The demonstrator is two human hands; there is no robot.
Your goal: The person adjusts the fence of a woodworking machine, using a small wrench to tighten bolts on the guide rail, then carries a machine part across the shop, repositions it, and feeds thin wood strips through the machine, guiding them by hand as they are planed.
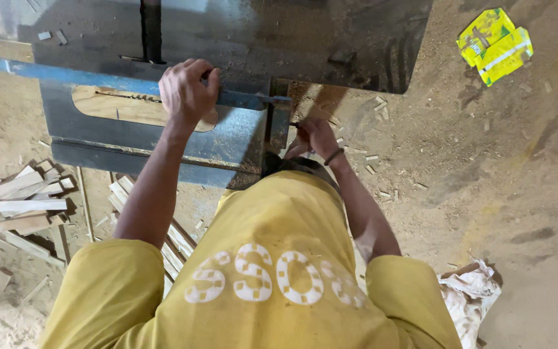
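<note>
Blue-painted steel fence bar (98, 79) runs left-right across the grey metal worktop (163, 139) of a sawing machine; long axis near horizontal in the head view, tilting slightly down toward the right end by the worktop's edge.

Left hand (188, 90) sits on top of the bar, roughly past its midpoint toward the right. Grip is clenched: fingers curled over the bar's far edge, knuckles up, thumb side toward the body. Bar is directly under the palm, so no reach gap there.

Right hand (316, 137) is lower and off the worktop's right edge, beside the bar's right end and the dark vertical bracket (279, 123). Fingers are pinched round a small dark item, maybe a knob or bolt; too small to tell. Black band on that wrist.

Key relation: bar end lies up and left of the right hand, close by; left hand is the one already on the bar and nearer its middle.

Oval slot (117, 106) in the worktop shows pale wood, just left of the left hand and below the bar.

Around: wood offcuts (20, 200) on the sawdust floor at left, yellow-green packet (493, 44) far right, crumpled cloth (469, 294) lower right.
</note>
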